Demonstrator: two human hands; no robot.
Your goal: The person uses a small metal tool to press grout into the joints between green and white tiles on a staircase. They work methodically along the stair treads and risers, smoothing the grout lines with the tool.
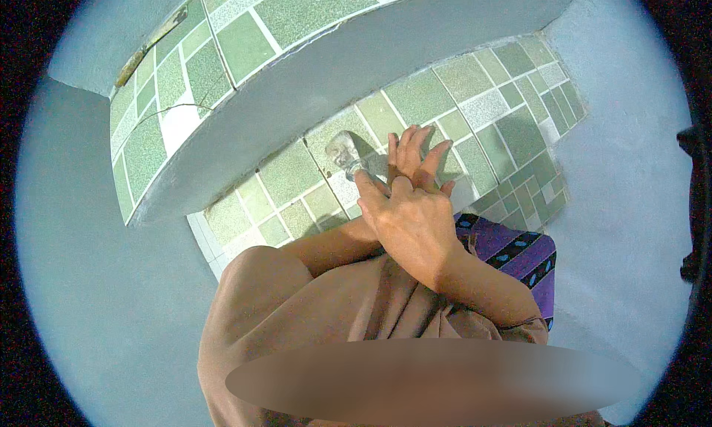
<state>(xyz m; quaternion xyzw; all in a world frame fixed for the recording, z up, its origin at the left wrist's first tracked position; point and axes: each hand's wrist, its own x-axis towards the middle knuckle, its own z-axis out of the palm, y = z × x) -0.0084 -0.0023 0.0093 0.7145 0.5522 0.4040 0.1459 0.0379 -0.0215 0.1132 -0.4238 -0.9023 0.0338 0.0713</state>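
My left hand (410,154) is stretched out over the tiled step, fingers extended and a little apart. Across its wrist lies my right hand (410,218), back upward, its fingers bent against the left hand. By the right thumb sits a clear, shiny, bottle-like object (343,151), its narrow end at the thumb tip. That grip is partly hidden, and the exact kind of object does not show.
Green and white tiles cover the lower step (293,176). Beyond it rises a curved grey riser (297,104) to a higher tiled ledge (311,15). A thin stick (148,48) lies on that ledge. Purple patterned cloth (519,260) is beside my right forearm.
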